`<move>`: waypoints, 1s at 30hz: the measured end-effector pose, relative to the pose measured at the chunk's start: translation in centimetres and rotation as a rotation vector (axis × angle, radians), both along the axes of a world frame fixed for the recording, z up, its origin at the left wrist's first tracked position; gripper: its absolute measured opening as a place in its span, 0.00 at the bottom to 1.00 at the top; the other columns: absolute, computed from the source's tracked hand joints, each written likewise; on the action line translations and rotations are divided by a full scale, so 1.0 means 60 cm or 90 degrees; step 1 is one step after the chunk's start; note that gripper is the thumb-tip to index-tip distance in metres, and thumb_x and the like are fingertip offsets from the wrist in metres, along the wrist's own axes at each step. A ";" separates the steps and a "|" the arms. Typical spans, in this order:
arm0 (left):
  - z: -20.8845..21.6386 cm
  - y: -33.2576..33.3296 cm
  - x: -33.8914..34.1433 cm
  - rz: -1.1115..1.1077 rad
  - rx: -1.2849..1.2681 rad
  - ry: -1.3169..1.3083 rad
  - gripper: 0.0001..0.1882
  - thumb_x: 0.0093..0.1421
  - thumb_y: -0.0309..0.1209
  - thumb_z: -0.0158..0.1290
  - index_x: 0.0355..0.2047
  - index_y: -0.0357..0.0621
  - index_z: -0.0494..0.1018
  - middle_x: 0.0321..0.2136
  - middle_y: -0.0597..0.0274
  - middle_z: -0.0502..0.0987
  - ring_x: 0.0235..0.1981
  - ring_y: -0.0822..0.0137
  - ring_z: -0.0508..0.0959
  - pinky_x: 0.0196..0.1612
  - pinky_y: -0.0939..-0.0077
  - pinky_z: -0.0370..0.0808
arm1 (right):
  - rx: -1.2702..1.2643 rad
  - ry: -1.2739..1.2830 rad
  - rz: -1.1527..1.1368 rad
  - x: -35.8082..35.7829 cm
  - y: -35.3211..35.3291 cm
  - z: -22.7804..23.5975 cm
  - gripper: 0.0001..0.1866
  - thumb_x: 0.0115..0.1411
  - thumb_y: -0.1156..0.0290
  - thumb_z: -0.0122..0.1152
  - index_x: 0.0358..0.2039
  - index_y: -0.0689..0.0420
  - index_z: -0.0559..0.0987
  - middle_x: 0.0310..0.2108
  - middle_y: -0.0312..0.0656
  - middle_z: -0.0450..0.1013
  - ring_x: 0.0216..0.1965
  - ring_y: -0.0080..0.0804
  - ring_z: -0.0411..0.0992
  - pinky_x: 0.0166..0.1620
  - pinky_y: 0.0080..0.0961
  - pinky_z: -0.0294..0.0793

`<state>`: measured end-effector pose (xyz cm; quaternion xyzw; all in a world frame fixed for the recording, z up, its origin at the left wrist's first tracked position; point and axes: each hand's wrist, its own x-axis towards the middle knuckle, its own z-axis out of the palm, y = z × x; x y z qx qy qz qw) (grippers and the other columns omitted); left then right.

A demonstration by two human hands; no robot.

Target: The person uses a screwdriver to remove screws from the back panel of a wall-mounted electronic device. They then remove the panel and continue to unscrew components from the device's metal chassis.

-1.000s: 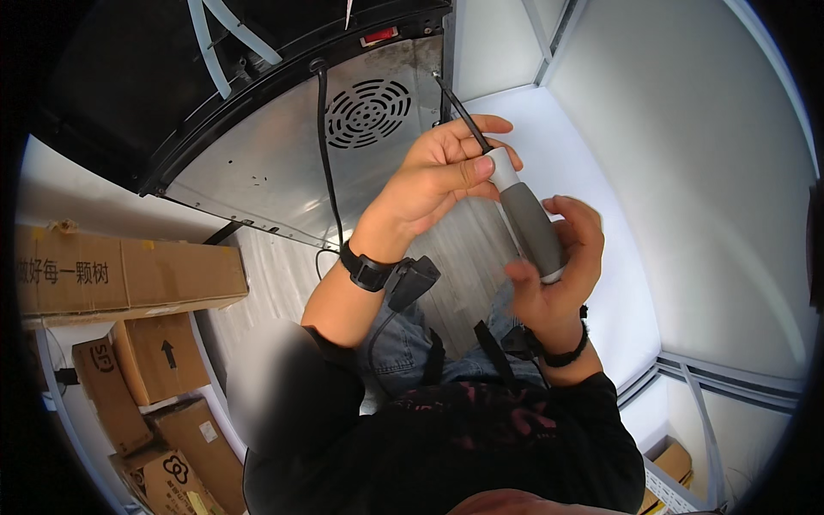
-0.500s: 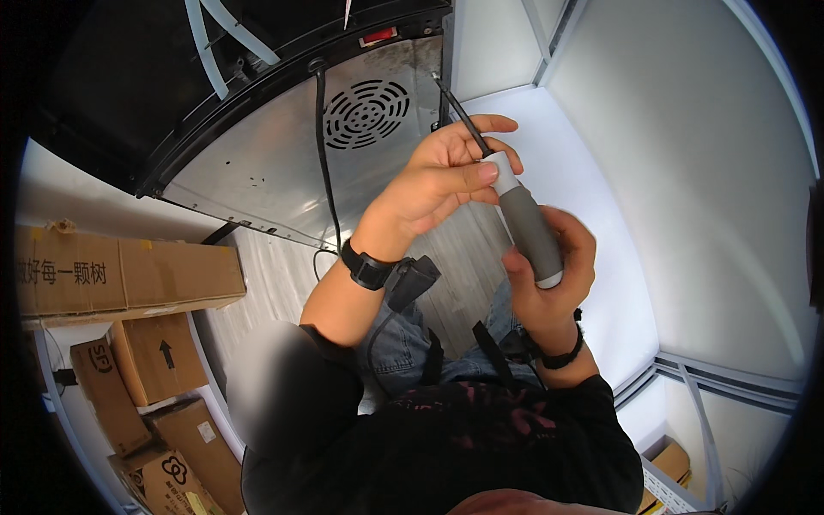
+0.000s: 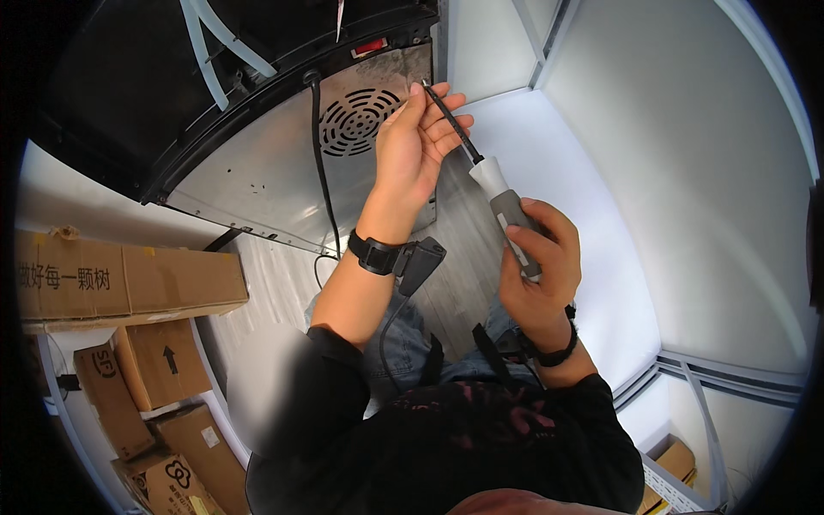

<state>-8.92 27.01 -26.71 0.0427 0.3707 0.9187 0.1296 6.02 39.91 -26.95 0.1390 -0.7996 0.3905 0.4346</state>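
My right hand (image 3: 545, 266) is wrapped around the grey handle of an electric screwdriver (image 3: 511, 210) with a white collar. Its long black bit (image 3: 455, 124) slants up and left to a small silvery end. At that end my left hand (image 3: 412, 146) has its thumb and forefinger about the bit, while the other fingers stretch out behind it. Whether a small screw sits at the tip is too small to make out. Beyond my left hand stands a machine's metal panel (image 3: 249, 189) with a round slotted vent (image 3: 359, 122).
A black cable (image 3: 322, 163) hangs down the panel, near a red switch (image 3: 371, 47). Pale tubes (image 3: 206, 51) lie above. Cardboard boxes (image 3: 163, 365) are stacked at left. White wall panels (image 3: 687, 172) rise at right. A strapped black device (image 3: 421, 264) hangs at my left wrist.
My left thumb and fingers have gone from the white collar up to the bit's tip. My right hand has turned the handle, and its fingers now lie over the top.
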 end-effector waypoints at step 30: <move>-0.243 0.159 -0.003 -0.287 -0.090 -0.232 0.07 0.60 0.30 0.52 0.34 0.39 0.71 0.27 0.63 0.75 0.29 0.71 0.75 0.34 0.79 0.74 | -0.485 -0.414 -0.057 0.062 0.250 -0.126 0.14 0.48 0.87 0.60 0.36 0.62 0.72 0.34 0.42 0.72 0.29 0.29 0.75 0.32 0.23 0.76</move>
